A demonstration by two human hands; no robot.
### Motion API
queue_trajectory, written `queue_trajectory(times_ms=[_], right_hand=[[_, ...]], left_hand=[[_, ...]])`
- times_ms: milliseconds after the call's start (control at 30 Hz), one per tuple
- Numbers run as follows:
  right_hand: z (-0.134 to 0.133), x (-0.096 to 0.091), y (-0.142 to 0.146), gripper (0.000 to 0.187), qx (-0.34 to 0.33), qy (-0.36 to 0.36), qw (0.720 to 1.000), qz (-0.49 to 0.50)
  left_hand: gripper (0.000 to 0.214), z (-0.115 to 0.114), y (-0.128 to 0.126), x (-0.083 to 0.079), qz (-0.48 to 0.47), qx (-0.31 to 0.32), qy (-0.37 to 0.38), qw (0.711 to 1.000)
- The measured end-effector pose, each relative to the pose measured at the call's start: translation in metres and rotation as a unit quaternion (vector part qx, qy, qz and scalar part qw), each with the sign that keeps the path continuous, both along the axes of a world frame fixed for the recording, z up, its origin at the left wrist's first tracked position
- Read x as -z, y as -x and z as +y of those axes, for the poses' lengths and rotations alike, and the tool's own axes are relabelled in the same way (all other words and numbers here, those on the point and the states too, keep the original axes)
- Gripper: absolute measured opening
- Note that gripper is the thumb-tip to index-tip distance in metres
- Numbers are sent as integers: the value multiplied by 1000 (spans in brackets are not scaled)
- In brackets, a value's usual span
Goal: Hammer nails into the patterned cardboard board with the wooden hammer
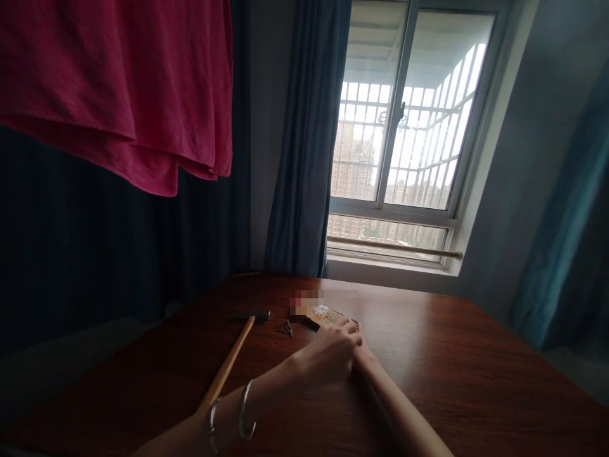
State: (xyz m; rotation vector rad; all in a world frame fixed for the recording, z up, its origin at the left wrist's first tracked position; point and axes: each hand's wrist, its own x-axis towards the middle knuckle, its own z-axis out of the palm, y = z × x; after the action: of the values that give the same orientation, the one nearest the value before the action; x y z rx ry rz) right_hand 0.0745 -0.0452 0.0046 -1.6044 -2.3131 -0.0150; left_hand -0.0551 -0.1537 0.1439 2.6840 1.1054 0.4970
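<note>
Head view, only one available: left hand (335,344) and right hand (361,353) are together over the middle of the worktop (428,336), left overlapping right. Left fingers are curled; can't tell whether they're clenched on anything, grip area is hidden. Right hand is mostly masked by the left, so can't tell its grasp either. Patterned piece (325,313) lies on the worktop just beyond the hands, a bit left of them. Its long axis looks to run from far left to near right, near-right end at the left hand's knuckles; contact vs. just overlapping in view: can't tell. Left hand looks nearer to it. Far-left end is under a pixelated patch, no detail there. Left of the piece: a few nails (288,329) loose on the worktop, then hammer (231,352), head at the far end, handle running back toward the wearer and passing behind the left forearm. Neither hand is on the hammer.
</note>
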Motion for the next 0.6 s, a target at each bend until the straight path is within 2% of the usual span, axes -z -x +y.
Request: queue_trajectory(times_ms=[33, 100, 133, 200, 267, 367, 467, 600], right_hand=[[0, -1, -4, 40, -2, -2, 1000, 3], [0, -1, -11, 40, -4, -12, 1000, 10], [0, -1, -13, 39, -2, -15, 1000, 13], [-1, -1, -15, 37, 1, -17, 1000, 18], [0, 1, -16, 37, 3, -17, 1000, 23], [2, 3, -16, 37, 4, -17, 999, 31], [2, 4, -17, 36, 1, -24, 999, 44], [0, 3, -17, 36, 2, -32, 998, 48]], left_hand=[[28, 28, 2, 13, 1, -58, -40, 998], [32, 83, 12, 38, 10, -180, -57, 982], [33, 108, 20, 49, 15, -222, -58, 973], [33, 148, 35, 69, 39, -257, -47, 964], [31, 176, 49, 84, 71, -229, -51, 970], [34, 200, 60, 97, 126, -161, -26, 979], [38, 214, 60, 101, 147, -144, -18, 978], [40, 231, 54, 100, 164, -156, -2, 974]])
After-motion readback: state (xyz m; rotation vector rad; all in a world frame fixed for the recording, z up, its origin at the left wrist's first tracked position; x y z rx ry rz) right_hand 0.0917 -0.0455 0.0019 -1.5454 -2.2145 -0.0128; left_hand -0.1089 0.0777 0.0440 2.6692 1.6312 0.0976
